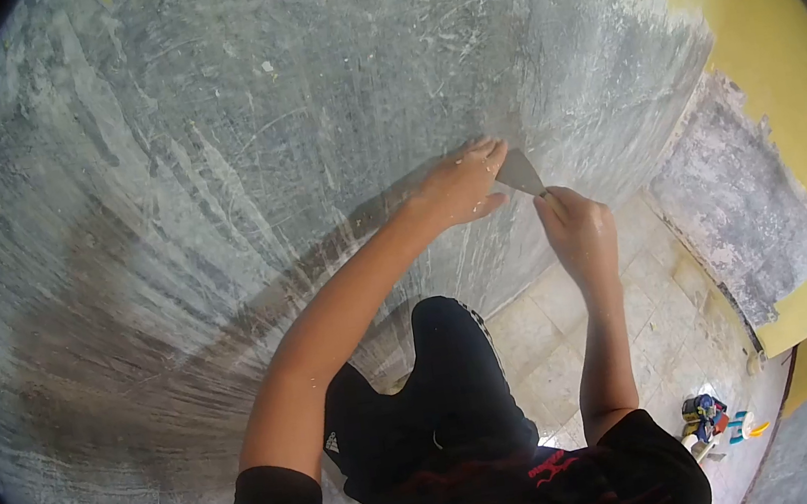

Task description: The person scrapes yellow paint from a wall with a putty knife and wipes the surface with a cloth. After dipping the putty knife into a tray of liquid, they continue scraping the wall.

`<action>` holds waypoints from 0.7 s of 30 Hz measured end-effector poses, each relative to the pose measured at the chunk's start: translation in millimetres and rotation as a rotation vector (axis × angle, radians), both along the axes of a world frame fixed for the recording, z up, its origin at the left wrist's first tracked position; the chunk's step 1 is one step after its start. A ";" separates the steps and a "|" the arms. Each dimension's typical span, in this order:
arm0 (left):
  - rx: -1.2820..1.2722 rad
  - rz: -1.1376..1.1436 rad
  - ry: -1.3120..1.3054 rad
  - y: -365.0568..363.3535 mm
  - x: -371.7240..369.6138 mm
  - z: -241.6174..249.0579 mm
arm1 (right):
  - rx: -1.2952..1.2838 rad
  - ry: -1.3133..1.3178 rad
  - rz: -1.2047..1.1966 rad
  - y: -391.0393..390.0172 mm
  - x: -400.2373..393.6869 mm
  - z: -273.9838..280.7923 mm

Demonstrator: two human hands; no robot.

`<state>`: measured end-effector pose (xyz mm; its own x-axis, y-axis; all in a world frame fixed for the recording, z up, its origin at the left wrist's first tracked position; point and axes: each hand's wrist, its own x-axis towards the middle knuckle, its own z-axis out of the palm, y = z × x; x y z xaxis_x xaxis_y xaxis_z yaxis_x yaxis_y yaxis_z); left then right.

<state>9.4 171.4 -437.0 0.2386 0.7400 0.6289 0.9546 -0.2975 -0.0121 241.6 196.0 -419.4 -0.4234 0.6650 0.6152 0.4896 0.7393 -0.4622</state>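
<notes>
Scraper blade (519, 173) sits flat against the grey wall (242, 171), its broad metal edge pointing up and to my left, right between my two hands. My right hand (577, 228) is closed in a fist around the handle, which is almost wholly hidden inside my grip, so I can only see a small bit of it just below the blade. My left hand (461, 184) lies on the wall just beside the tool, fingers (484, 150) held together and stretched out, the tips touching the upper edge of the blade and pressing it to the surface; my thumb points toward the handle underneath.

Both forearms reach up from my body, the left one long and nearly straight, the right one bent and coming up from below. I wear a black shirt with red markings (551, 466), and my knee in black trousers (448, 367) rises between my arms.

Around the tool the wall is scraped bare, streaked with pale scratch marks. Farther to the right a band of yellow paint (786, 84) remains, with another bare grey patch (750, 199) inside it. Below lies a tiled floor (654, 322), dusty and pale, and near its far edge a few small cans and coloured items (710, 413) stand together, too small for me to tell apart
</notes>
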 end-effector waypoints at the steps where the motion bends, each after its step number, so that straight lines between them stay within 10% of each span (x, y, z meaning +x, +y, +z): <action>1: -0.334 0.094 -0.097 2.3 9.6 -3.0 | -0.023 -0.017 0.002 10.3 12.0 -8.7; 6: -1.107 -0.070 -0.258 31.4 23.6 -50.9 | -0.129 0.075 -0.146 18.6 37.3 -0.9; 11: -0.385 -0.061 -0.290 -17.6 29.7 -46.7 | -0.108 0.173 -0.104 5.2 24.6 18.7; 17: -0.514 0.326 -0.086 -118.6 24.6 124.2 | -0.174 0.433 0.120 -0.4 -10.4 38.5; 19: 0.262 0.135 0.134 -125.3 1.6 140.6 | -0.132 0.518 0.315 -3.9 -30.2 54.0; 21: 0.374 0.151 0.266 -123.1 -11.1 170.9 | -0.078 0.530 0.394 -11.8 -49.8 79.1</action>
<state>-1.8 48.3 -266.1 0.3346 0.5138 0.7900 0.9361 -0.0846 -0.3414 191.8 184.2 -340.3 -0.2968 0.5734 0.7637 -0.1189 0.7713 -0.6253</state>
